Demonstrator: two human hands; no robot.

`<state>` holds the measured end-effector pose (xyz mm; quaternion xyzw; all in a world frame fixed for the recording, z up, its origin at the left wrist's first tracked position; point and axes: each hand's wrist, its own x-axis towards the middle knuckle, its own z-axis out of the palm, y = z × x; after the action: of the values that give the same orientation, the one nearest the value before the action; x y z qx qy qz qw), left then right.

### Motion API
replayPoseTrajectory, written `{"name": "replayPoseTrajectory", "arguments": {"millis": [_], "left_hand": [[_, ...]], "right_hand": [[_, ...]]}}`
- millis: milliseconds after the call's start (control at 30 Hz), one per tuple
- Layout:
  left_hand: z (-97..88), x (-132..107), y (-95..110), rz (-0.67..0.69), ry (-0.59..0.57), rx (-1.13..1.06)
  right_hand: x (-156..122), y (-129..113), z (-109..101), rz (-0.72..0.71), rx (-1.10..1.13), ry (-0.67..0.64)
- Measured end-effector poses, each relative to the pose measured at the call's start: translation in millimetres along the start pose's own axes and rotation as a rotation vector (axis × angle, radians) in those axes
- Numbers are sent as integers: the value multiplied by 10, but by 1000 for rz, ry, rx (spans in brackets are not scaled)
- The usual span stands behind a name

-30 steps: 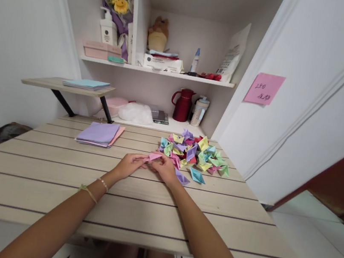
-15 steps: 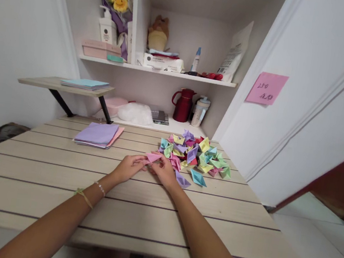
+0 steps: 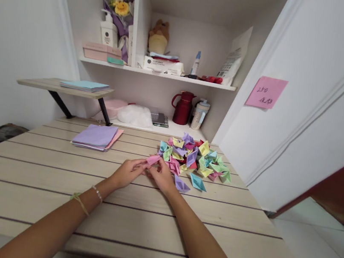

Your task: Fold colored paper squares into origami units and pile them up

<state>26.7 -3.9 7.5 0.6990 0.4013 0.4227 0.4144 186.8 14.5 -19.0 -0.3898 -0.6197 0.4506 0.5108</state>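
Observation:
A small folded piece of pink paper (image 3: 153, 159) is held between both hands above the middle of the table. My left hand (image 3: 128, 172) pinches its left side, fingers closed. On its right side my right hand (image 3: 162, 175) grips it with thumb and fingers. The fingers hide the paper's lower part. Just right of my right hand lies a heap of folded paper boats (image 3: 192, 158) in several colours. A purple paper boat (image 3: 181, 184) and a blue paper boat (image 3: 198, 182) sit at the heap's near edge.
A stack of purple and pink paper sheets (image 3: 95, 137) lies on the table (image 3: 132, 222) at left. Above it, a small raised shelf (image 3: 41, 82) carries blue sheets (image 3: 84, 85). Behind stand a red jug (image 3: 182, 109) and a pale tumbler (image 3: 200, 115).
The pink paper has tilted and looks narrower between the fingers, which have shifted slightly. Both hands still hold it; the view has moved a little.

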Motion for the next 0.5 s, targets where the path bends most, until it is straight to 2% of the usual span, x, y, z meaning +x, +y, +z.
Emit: {"name": "replayPoseTrajectory", "arguments": {"millis": [333,500], "left_hand": [[-11,-6,11,55,-29,36],[-22,-17,35,74,-51,141]], "right_hand": [[1,-12,-6,-14,-11,-24],[14,4,5,6,-16,11]]}}
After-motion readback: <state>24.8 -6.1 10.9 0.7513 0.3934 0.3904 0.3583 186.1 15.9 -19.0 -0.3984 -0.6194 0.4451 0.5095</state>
